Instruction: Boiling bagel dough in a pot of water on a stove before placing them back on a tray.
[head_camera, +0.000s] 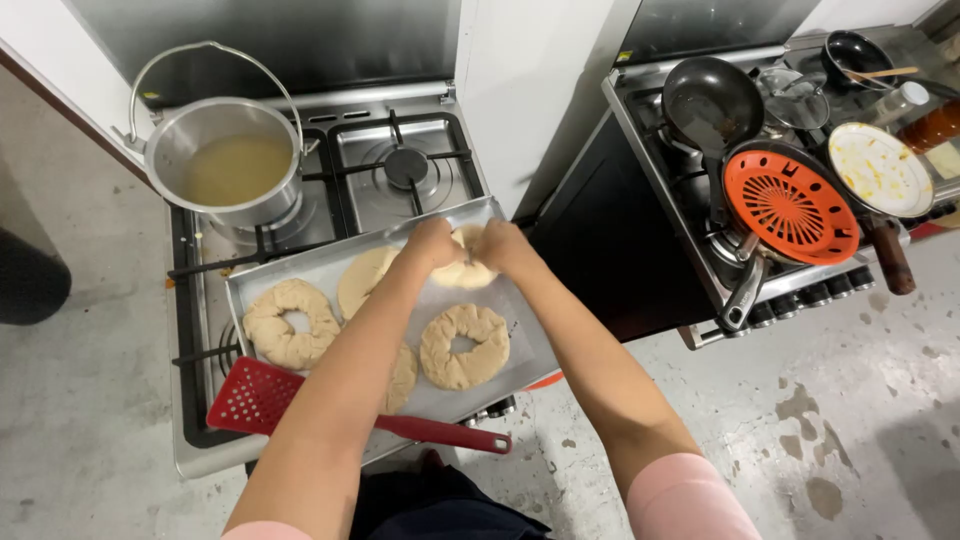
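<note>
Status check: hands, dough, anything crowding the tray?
Left hand and right hand both gripping one dough piece over baking tray. Dough rings alongside. Red slotted spatula at tray's near edge.

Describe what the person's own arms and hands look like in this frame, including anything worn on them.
Both forearms are bare from the upper arm down. Short pale pink sleeves show at the bottom edge: the right sleeve plainly, the left sleeve only as a sliver. The left hand and right hand are ungloved. No watch, bracelet or ring is visible, though the fingers are partly hidden.
</note>
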